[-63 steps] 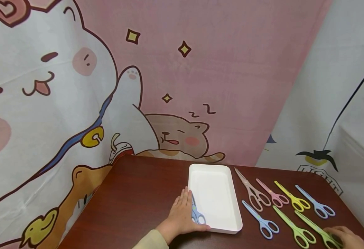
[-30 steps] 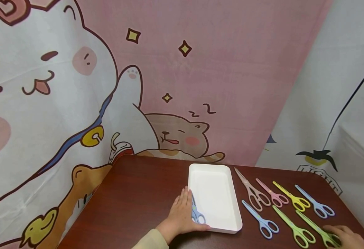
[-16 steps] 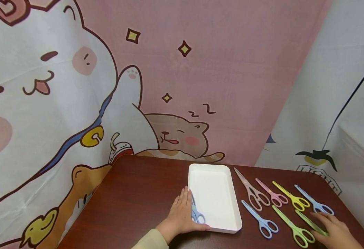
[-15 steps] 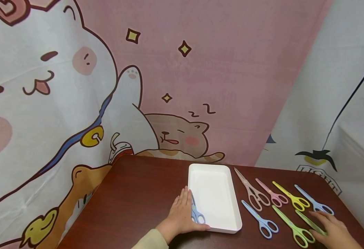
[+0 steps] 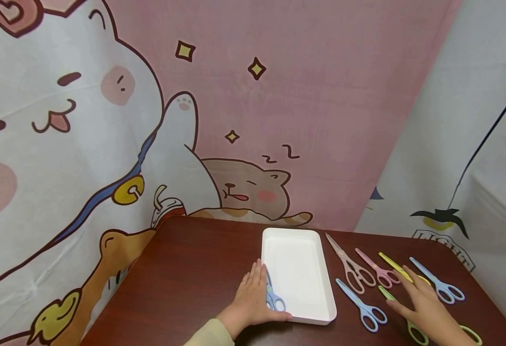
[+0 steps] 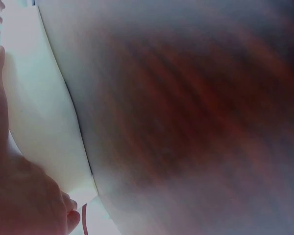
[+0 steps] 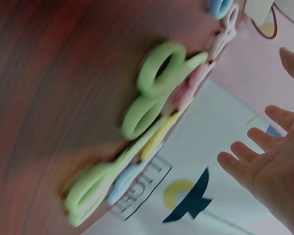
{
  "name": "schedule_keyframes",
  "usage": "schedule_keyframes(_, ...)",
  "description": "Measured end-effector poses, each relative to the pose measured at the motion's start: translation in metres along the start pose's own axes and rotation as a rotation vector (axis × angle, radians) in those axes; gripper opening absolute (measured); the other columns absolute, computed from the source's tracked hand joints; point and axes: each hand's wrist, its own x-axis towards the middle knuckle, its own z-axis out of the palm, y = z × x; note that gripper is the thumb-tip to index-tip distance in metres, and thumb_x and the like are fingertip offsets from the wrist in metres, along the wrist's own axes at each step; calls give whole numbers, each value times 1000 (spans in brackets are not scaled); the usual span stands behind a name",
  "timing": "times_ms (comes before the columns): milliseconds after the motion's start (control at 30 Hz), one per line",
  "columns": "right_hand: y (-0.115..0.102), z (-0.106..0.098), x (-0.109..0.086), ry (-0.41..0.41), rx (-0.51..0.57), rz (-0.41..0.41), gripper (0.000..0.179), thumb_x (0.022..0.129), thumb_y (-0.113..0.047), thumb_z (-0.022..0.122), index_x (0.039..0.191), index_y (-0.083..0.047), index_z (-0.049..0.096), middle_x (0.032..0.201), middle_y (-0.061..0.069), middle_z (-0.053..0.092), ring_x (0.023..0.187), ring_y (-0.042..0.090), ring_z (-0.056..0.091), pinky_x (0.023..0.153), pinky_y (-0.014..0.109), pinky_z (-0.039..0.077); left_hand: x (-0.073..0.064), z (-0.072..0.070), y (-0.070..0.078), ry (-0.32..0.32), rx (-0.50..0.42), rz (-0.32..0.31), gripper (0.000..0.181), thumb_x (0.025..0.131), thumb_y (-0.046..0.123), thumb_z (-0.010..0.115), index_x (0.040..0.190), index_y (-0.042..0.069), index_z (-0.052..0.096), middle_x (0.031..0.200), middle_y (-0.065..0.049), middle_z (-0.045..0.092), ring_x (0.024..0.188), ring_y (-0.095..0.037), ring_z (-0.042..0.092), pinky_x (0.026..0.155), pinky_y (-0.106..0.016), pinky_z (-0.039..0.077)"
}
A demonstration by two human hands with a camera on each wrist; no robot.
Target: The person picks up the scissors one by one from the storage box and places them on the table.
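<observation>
My left hand (image 5: 250, 300) lies along the left side of the white tray (image 5: 298, 262), fingers straight, thumb across the near rim. Inside the tray, light blue scissors (image 5: 274, 297) lie partly hidden by that hand. Over the scissors on the right of the table hovers my right hand (image 5: 427, 307), fingers spread and holding nothing. It covers part of the yellow scissors (image 5: 394, 265) and of the green scissors (image 5: 384, 291); a second green pair (image 5: 473, 334) is mostly hidden, only a handle showing. In the right wrist view, the hand (image 7: 274, 161) is apart from the green scissors (image 7: 161, 73).
Right of the tray lie beige scissors (image 5: 350, 264), pink scissors (image 5: 376, 266), blue scissors (image 5: 438, 283) and a nearer blue pair (image 5: 361, 305). The dark red-brown table (image 5: 192, 278) meets a printed cloth (image 5: 322, 120) behind it.
From beside the rightmost green scissors, my right hand has risen and moved left, over the yellow and green pairs. My left hand and the tray have stayed put.
</observation>
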Motion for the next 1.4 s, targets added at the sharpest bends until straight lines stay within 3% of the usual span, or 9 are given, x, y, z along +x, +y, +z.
schedule_keyframes(133, -18, 8, 3, 58, 35, -38, 90, 82, -52, 66, 143, 4, 30, 146, 32, 22, 129, 58, 20, 88, 78, 22, 0, 0, 0, -5, 5, -1, 144, 48, 99, 41, 150, 0, 16, 158, -17, 10, 146, -29, 14, 114, -44, 25)
schedule_keyframes(300, -35, 24, 8, 180, 22, -144, 86, 82, -42, 69, 148, -6, 27, 147, 28, 26, 133, 53, 21, 93, 74, 19, 0, -1, 1, -6, -2, 3, 144, 48, 99, 42, 150, 0, 16, 158, -18, 11, 146, -29, 14, 114, -45, 25)
schedule_keyframes(433, -45, 34, 11, 230, 24, -205, 84, 81, -40, 70, 148, -8, 29, 152, 24, 22, 138, 51, 16, 102, 73, 6, 0, -1, 1, -3, -5, 4, 144, 48, 99, 43, 150, 0, 17, 158, -18, 11, 146, -30, 15, 113, -45, 25)
schedule_keyframes(567, -59, 39, 15, 201, 65, -214, 81, 82, -41, 70, 145, -5, 34, 153, 23, 20, 140, 49, 11, 105, 72, -2, 0, -1, 1, 1, 2, 5, 144, 49, 99, 41, 150, 0, 16, 158, -18, 10, 146, -29, 15, 114, -45, 25)
schedule_keyframes(767, -83, 41, 24, 200, 93, -259, 80, 80, -41, 72, 144, -9, 37, 151, 23, 26, 134, 51, 22, 100, 76, 9, 0, -1, 1, 10, 0, 10, 144, 48, 99, 42, 150, -1, 17, 158, -19, 12, 145, -30, 16, 113, -45, 26)
schedule_keyframes(1067, -121, 46, 38, 150, 105, -283, 80, 79, -46, 72, 144, -11, 39, 152, 21, 26, 138, 49, 21, 97, 75, 16, -1, -5, 3, 5, -7, 13, 142, 50, 96, 47, 149, -3, 19, 157, -21, 14, 145, -32, 18, 112, -46, 27)
schedule_keyframes(1400, -139, 59, 45, 178, 106, -336, 78, 77, -43, 74, 141, -11, 44, 150, 20, 33, 135, 50, 26, 100, 71, 19, -1, -6, 4, -11, 3, 3, 142, 51, 97, 45, 149, -3, 19, 157, -20, 14, 145, -32, 18, 112, -47, 27)
